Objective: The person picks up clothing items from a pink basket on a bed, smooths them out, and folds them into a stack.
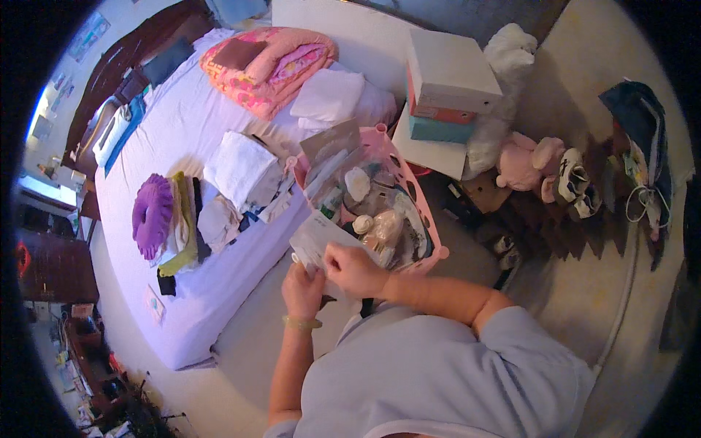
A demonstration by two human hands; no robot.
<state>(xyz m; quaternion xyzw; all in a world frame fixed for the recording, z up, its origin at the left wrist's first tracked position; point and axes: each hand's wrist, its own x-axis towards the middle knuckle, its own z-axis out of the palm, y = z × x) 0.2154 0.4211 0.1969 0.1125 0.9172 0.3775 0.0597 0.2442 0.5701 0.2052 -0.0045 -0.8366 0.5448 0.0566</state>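
Observation:
A whitish, see-through plastic bag (317, 235) is held in front of my body. My left hand (304, 290), with a pale bangle (302, 323) at the wrist, pinches the bag's near left edge. Curled into a fist, my right hand (355, 269) grips its right side. Just beyond the bag stands a pink plastic basket (432, 230) with holes in its wall. Inside it are clear-wrapped items (388, 227), a small white roll (362, 224) and a white bundle (357, 183). Part of the basket's near side is hidden by my right hand and the bag.
To the left is a bed (219, 306) holding folded white cloth (241, 167), a purple ruffled cushion (153, 216) and a pink quilt (268, 65). Stacked boxes (454, 71) rise behind the basket on the right. Further right are a pink plush toy (520, 161) and shoes (572, 175).

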